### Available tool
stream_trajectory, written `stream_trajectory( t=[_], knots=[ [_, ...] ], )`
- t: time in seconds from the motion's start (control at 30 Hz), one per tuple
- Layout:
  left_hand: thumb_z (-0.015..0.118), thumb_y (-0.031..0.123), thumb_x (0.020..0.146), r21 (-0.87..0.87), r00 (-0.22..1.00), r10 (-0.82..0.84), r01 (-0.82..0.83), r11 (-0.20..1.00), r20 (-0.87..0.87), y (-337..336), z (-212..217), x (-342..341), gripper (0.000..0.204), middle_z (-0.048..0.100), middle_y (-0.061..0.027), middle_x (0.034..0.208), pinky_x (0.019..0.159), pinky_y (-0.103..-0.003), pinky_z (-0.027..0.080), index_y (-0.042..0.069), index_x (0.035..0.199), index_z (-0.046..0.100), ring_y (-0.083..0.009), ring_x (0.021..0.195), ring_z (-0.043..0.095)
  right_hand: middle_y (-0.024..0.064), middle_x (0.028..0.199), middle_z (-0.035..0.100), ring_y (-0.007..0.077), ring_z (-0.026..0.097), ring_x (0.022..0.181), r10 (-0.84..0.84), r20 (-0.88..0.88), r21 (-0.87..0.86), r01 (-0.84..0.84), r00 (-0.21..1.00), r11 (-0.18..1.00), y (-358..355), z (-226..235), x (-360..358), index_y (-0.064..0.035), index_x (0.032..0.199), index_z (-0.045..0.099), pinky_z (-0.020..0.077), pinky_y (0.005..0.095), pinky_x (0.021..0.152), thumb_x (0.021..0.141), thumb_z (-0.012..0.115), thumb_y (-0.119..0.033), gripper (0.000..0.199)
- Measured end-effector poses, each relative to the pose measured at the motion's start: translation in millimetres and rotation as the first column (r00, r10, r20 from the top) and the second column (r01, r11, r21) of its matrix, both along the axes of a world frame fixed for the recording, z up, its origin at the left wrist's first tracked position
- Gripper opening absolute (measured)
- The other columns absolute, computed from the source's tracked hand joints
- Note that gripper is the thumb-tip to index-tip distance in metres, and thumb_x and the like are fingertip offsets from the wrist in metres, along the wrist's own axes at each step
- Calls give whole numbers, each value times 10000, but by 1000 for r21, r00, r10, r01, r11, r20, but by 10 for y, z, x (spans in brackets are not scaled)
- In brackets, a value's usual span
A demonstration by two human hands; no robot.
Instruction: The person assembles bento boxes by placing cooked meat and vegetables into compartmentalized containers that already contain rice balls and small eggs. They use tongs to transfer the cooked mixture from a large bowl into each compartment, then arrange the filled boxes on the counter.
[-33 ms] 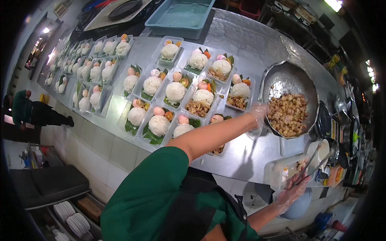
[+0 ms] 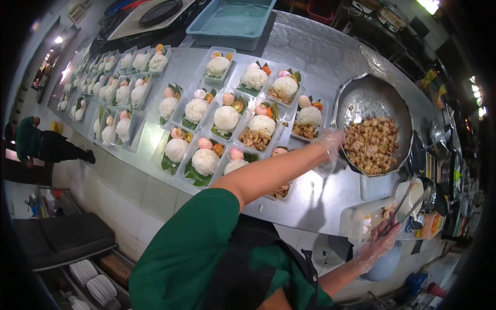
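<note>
At the rim of a large metal bowl (image 2: pixel 364 98) on the right is my left hand (image 2: pixel 331 143), in a clear plastic glove, closed on the bowl's near-left edge. Browned, diced meat (image 2: pixel 371 145) lies heaped in the lower part of the bowl. My right hand (image 2: pixel 378 248), gloved too, grips metal tongs (image 2: pixel 416 205) over a clear plastic tub (image 2: pixel 351 219) by the table edge. Left of the bowl stand clear containers with rice mounds (image 2: pixel 226 119), eggs, tomato and green leaves. Several also hold meat, as does the container (image 2: pixel 307 124) beside my left hand. My left arm hides part of the near row.
More rice containers (image 2: pixel 123 93) crowd the table's left end. A blue basin (image 2: pixel 230 23) stands at the back. Pots and utensils (image 2: pixel 436 139) line the right side. On the far left another person (image 2: pixel 36 142) stands near the wall. A white bowl (image 2: pixel 411 196) sits beyond the tub.
The metal bowl and my left hand on its rim have shifted slightly away from me. My right hand with the tongs has barely moved.
</note>
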State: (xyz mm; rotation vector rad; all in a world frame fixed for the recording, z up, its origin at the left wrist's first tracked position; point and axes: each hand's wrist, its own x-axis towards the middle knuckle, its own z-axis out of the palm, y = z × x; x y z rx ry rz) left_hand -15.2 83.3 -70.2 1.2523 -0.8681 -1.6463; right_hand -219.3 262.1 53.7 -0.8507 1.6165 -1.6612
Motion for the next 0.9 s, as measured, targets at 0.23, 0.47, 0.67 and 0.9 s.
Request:
stream_trajectory(
  t=[0.23, 0.47, 0.67, 0.9],
  knots=[
    [600, 174, 781, -274, 967, 253, -245, 930, -8, -163, 150, 1663, 204, 609, -80, 823, 721, -369, 470, 6, 891, 632, -186, 784, 576, 88, 934, 629, 133, 547, 749, 285, -521, -7, -337, 804, 941, -723, -229, 384, 14, 1093, 614, 424, 262, 668, 930, 512, -313, 379],
    [606, 108, 785, -539, 829, 556, -493, 683, -54, -473, -74, 3402, 196, 610, -119, 839, 620, -387, 521, -28, 926, 593, -232, 731, 607, 210, 916, 652, 378, 610, 856, 76, -969, -18, -376, 235, 926, -2159, -103, 2120, 0, 975, 665, 470, 439, 758, 904, 512, -391, 426],
    [596, 145, 778, -186, 718, 695, -687, 702, -31, -330, 443, 3901, 286, 616, -102, 868, 670, -345, 485, -12, 1017, 578, -199, 714, 581, 231, 822, 646, 408, 621, 796, 344, -931, 282, -353, 124, 892, -2538, -473, 3136, -19, 834, 681, 485, 477, 750, 892, 469, -427, 463],
    [567, 89, 801, -183, 656, 744, -753, 632, -128, -557, -117, 4190, 302, 624, -98, 916, 746, -334, 451, -43, 1073, 589, -191, 790, 563, 233, 762, 630, 410, 618, 736, 447, -881, 403, -246, 156, 881, -2120, -902, 3713, -36, 764, 678, 482, 494, 690, 904, 470, -349, 402]
  ],
)
